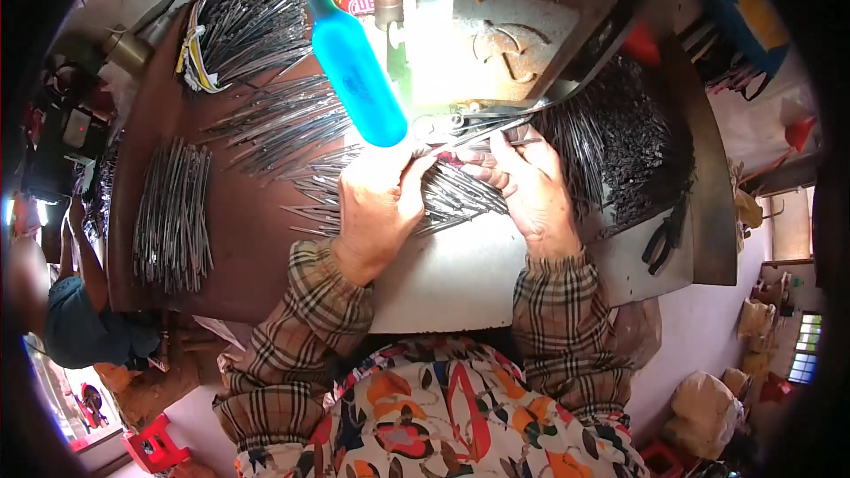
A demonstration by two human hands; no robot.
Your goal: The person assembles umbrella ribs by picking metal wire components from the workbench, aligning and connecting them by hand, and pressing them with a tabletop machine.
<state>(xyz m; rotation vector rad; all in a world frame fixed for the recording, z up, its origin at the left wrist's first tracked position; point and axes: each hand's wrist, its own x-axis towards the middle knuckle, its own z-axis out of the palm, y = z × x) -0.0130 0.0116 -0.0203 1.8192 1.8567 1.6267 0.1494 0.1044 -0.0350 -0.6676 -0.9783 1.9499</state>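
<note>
Our right hand [534, 175] closes thumb to fingers on what looks like one of the thin dark strips [462, 198], which lie between and below both hands; our left hand [382, 204] curls in close, but glare hides whether it holds anything. We'd do well to keep a light pinch and fingertips clear of the machine [509, 44]. The blue fitting [354, 75] hangs close over our left knuckles; pliers [664, 243] lie rightward; bare counter [460, 279] gives room toward us.
</note>
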